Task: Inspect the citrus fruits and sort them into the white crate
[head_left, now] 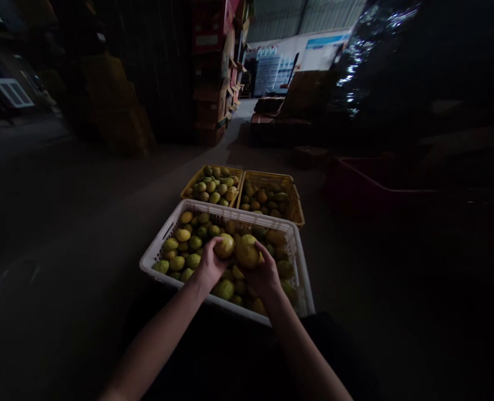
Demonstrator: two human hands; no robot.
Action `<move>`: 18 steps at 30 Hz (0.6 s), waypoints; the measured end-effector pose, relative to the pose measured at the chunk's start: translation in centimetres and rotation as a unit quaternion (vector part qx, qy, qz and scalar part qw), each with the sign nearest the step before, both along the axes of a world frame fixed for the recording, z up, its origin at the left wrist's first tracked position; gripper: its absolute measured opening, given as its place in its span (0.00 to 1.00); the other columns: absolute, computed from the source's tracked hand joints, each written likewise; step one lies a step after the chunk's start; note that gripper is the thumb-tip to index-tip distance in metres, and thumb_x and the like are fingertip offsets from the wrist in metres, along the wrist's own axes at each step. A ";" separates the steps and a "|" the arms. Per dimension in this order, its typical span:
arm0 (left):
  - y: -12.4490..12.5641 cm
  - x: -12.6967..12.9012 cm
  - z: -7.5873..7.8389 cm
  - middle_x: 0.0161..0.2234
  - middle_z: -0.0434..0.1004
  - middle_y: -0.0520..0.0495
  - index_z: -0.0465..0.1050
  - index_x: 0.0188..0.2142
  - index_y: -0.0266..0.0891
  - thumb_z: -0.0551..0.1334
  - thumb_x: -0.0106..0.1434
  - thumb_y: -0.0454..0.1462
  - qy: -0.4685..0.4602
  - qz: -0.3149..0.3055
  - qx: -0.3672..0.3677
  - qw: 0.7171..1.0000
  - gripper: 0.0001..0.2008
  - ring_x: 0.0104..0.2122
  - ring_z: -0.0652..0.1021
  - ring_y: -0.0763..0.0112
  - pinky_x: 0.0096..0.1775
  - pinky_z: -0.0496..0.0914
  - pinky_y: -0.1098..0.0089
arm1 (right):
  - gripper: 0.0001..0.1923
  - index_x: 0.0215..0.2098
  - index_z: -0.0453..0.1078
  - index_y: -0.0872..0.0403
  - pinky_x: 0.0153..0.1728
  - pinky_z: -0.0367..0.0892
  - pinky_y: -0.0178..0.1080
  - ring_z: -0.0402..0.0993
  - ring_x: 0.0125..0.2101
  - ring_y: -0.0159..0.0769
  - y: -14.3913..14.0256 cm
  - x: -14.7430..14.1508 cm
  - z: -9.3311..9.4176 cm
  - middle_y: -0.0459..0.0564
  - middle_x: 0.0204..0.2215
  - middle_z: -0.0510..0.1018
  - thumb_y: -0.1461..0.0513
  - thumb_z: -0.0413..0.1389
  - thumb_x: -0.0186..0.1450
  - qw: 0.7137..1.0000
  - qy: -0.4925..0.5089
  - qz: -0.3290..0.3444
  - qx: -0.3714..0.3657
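A white slatted crate (159, 245) sits on the floor right in front of me, filled with several yellow-green round fruits. My left hand (208, 266) grips one yellow fruit (225, 245) above the crate's middle. Beside it, my right hand (265, 274) holds a larger yellow fruit (247, 252). The two fruits are close together, almost touching. Both forearms reach in from the bottom of the view.
Behind the white crate stand two yellow baskets of the same fruit, the left basket (192, 184) and the right basket (296, 207). A dark red bin (355, 189) lies at the right. Stacked boxes (213, 72) rise in the back. The surrounding floor is dim.
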State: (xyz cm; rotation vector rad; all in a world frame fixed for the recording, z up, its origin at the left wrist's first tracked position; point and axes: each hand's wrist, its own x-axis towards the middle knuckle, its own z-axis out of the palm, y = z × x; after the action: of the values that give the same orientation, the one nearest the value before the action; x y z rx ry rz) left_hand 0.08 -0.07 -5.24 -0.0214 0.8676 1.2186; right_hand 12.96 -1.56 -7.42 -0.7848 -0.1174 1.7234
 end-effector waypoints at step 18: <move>-1.6 -1.6 1.7 0.27 0.77 0.39 0.71 0.50 0.29 0.49 0.69 0.46 -0.114 -0.077 0.043 0.990 0.24 0.19 0.73 0.72 0.18 0.65 0.77 | 0.14 0.39 0.75 0.52 0.30 0.77 0.41 0.80 0.29 0.39 0.8 0.5 1.2 0.49 0.27 0.83 0.58 0.48 0.67 0.997 0.049 -0.045 -0.033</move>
State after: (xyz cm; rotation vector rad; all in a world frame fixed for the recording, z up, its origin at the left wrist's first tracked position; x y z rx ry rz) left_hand -1.52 -1.62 -3.56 -0.0230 0.6057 1.0830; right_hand 13.45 -0.76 -6.26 -0.7423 0.0413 1.6833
